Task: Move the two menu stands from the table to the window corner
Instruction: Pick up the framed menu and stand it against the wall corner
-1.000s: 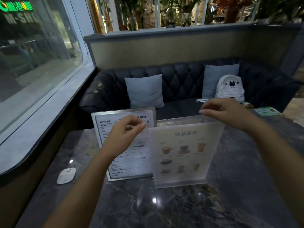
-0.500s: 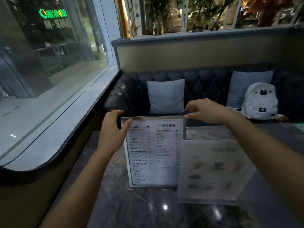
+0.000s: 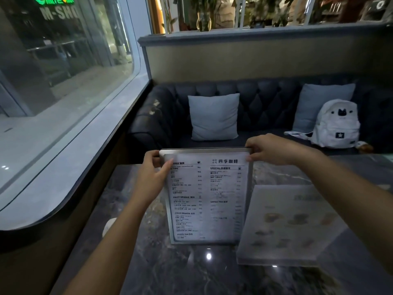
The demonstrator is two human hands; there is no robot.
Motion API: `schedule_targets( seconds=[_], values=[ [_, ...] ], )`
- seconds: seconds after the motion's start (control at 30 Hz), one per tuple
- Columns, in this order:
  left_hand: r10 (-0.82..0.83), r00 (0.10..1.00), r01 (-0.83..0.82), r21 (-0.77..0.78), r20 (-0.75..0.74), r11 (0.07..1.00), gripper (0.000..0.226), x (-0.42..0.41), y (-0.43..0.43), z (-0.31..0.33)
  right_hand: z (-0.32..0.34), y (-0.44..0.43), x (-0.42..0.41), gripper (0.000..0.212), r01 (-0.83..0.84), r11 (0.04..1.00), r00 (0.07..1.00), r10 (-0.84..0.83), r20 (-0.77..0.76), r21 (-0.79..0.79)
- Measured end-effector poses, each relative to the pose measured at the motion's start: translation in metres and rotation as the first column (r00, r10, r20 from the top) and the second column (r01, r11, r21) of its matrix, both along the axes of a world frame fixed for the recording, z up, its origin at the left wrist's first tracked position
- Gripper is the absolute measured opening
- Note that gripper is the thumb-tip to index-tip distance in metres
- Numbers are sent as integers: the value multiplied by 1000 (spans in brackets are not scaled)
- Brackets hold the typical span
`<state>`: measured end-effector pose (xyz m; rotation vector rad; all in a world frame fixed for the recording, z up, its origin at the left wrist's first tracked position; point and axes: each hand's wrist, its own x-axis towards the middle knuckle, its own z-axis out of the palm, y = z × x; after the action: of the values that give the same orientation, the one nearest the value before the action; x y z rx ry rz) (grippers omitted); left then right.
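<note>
Dark marble table point(image 3: 191, 271), nearest item, with all else placed from it. Standing on it at centre: metal-framed menu stand point(image 3: 207, 196), upright, white sheet printed in black with headings "SPECIAL", "FRUIT DRINKS", "COLD DRINKS", "WHITE TEA" and Chinese characters at top right; the small print is illegible. Left hand point(image 3: 152, 177) clasps its upper left corner, thumb across the sheet; right hand point(image 3: 270, 149) pinches its upper right corner. Just right of it on the table: clear acrylic menu stand point(image 3: 287, 224), blurred, showing pictures of drinks, ungripped. Past the table's far edge: dark tufted sofa point(image 3: 265, 103) with two grey cushions and a white backpack point(image 3: 338, 124) bearing a star patch. Left of the table: window point(image 3: 63, 67) with a green illuminated sign and partial lettering "M-SH".
</note>
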<state>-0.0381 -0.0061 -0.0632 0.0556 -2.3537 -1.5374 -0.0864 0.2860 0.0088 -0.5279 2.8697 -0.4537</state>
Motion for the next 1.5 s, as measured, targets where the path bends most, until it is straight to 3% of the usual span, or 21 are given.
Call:
schedule_targets(
  seconds=[0.23,0.57,0.87,1.13,1.27,1.37,1.5],
  values=[
    [-105,994,97,312,11,945,9,0,-7,-18,3,-4,4,20,18,999,1000,-18,11,-35],
    [-227,963,135,476,142,869,19,4,-14,-52,8,-8,1,8,48,999,998,-47,38,-22],
    [-101,994,53,586,50,809,21,7,-3,-56,10,-11,-2,15,31,997,999,-29,23,-77],
    [105,991,-24,669,-81,742,18,12,-27,-20,41,-38,-8,7,-54,960,995,30,-93,-276],
    [212,973,-66,776,-88,627,25,21,-50,17,65,-61,0,4,-129,863,985,53,-167,-489],
    [290,953,-98,818,-87,566,27,34,-70,45,73,-87,12,7,-175,731,976,39,-216,-659],
    [370,928,-160,854,-40,494,19,59,-93,60,68,-122,28,11,-111,554,985,-46,-164,-825]
  ],
)
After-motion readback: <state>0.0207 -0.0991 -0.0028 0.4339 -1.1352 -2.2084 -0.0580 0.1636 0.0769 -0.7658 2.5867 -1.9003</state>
